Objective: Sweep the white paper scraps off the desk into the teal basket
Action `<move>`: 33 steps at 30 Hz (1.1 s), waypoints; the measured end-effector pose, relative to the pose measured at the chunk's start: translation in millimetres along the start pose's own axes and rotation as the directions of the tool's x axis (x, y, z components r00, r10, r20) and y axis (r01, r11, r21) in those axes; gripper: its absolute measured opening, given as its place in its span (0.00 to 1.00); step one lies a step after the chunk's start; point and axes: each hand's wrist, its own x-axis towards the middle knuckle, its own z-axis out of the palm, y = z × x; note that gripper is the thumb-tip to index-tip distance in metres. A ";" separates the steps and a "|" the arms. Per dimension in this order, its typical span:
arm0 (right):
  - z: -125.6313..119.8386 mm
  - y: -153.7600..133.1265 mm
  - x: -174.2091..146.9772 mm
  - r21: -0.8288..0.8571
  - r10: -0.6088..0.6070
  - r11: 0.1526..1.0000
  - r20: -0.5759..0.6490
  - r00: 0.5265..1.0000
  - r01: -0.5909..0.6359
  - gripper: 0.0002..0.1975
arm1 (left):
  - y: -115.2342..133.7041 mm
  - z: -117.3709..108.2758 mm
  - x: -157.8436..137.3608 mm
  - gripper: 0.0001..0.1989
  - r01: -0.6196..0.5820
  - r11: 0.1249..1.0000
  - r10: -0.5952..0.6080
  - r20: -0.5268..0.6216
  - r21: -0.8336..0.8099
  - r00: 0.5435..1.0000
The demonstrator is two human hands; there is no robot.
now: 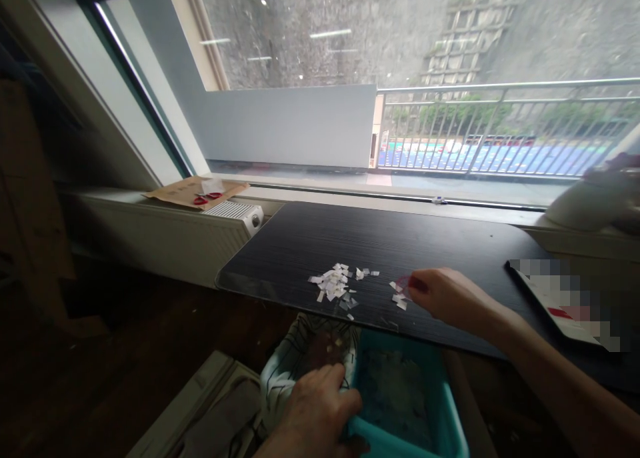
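My right hand (445,293) is over the black tabletop (380,235), its fingers curled together. At its fingertips shows a faint pinkish, see-through thing (404,285), too blurred to name. Small white paper scraps (399,301) lie just beside those fingertips. Further left, a larger pile of white paper scraps (333,283) sits near the table's front edge, with several clear bits around it. Below the table, my left hand (317,405) is closed over the rim of a bin with a striped liner (280,358), right beside a turquoise bin (453,405).
On the sill at the left, red-handled scissors (201,199) lie on a brown paper envelope (173,193), above a white radiator (165,235). A black-edged tray-like object (545,305), partly pixelated, is at the table's right. A window with an outside railing (500,125) stands behind.
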 end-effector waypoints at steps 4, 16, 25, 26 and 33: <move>1.0 4.8 -2.3 -0.002 0.014 1.000 -0.008 1.000 -0.014 0.13 | 0.6 2.0 -0.2 0.15 -0.012 1.000 0.012 -0.011 0.004 1.000; 0.5 -9.2 -2.7 0.082 -0.039 0.996 0.013 0.999 0.038 0.13 | -3.3 5.4 4.6 0.15 -0.017 1.000 0.017 0.011 0.025 1.000; -1.2 -9.5 -3.2 0.203 -0.017 0.979 0.060 0.998 0.005 0.16 | -2.8 3.2 3.3 0.15 -0.042 0.999 0.042 0.018 -0.006 0.999; 0.2 -11.9 -2.8 0.204 -0.032 0.979 0.060 0.998 0.019 0.15 | -2.0 2.2 3.4 0.15 -0.040 0.999 0.040 0.021 -0.010 0.999; 10.4 -46.4 16.9 0.211 -0.164 0.962 -0.065 0.984 0.174 0.14 | -3.3 2.1 -1.0 0.13 -0.048 0.998 0.049 0.024 -0.035 0.999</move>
